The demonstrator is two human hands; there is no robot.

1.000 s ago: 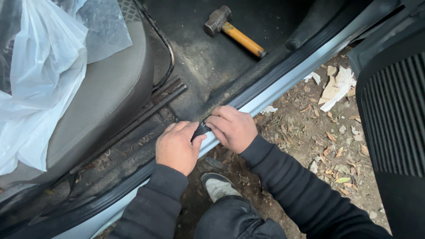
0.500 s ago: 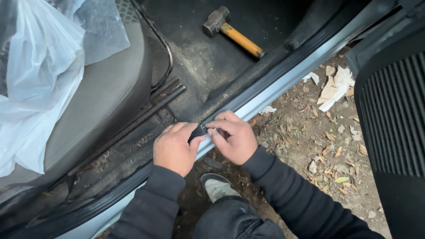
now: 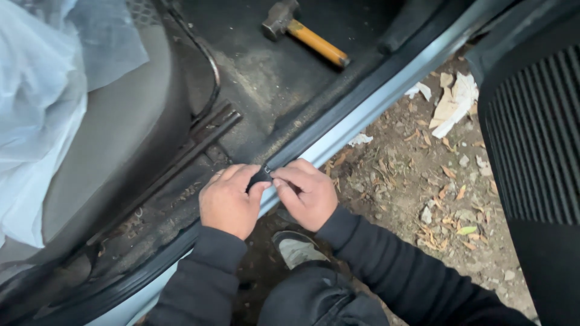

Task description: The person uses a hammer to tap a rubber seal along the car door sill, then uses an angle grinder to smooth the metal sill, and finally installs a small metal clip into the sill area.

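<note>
Black rubber seal strip (image 3: pixel 284 158) on car door sill (image 3: pixel 362 118): left hand (image 3: pixel 228 200) and right hand (image 3: pixel 307 192) pinch its end, fingers closed; hammer (image 3: pixel 305 33) lies well apart on floor.

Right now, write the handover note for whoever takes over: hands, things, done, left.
Left hand: closed on the black rubber strip at the car's door sill, fingertips pinching its end.
Right hand: pinching the same strip end from the other side, thumb and forefinger meeting the left.
Things: hammer with a yellow handle lies untouched on the car floor; seat under a plastic sheet to the left.
Done: strip sits along the sill ahead of the hands.
Left: the section at and behind the hands looks unseated.
</note>
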